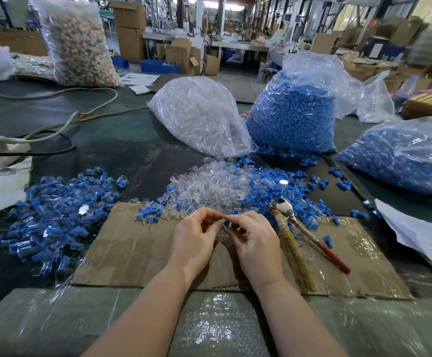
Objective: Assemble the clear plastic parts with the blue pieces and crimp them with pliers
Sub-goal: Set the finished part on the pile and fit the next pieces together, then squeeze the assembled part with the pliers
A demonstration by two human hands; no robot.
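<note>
Both hands meet over the middle of a flattened sheet of cardboard point(137, 256) on the near part of the table. The left hand point(193, 240) has its fingers curled, thumb and forefinger pinched together at the point where the two hands touch. The right hand point(254, 243) is curled the same way, and a small blue piece point(226, 223) sits right at its fingertips, between the two hands. Below that, a clear plastic part point(222, 234) seems to be held in the gap between the palms, though it is so transparent that I cannot say which hand actually grips it.

Just to the right of the right hand lie the pliers point(300, 235), flat on the cardboard, untouched, with the metal head pointing far-left into the loose parts and the handles trailing toward the near right, one wrapped in yellowish tape, the other ending in red.

Directly beyond the hands is a heap of loose clear parts point(209, 189), and blue pieces point(282, 194) are scattered to its right. Well off to the left sits a separate pile of assembled pieces point(55, 215), clear bodies with blue inside.

Farther back stand three plastic bags: one of clear parts point(199, 114) in the centre, a tall bag of blue pieces point(292, 117) beside it on the right, and another blue-filled bag point(402, 155) at the right edge. A white cable point(63, 124) snakes across the far left of the table.
</note>
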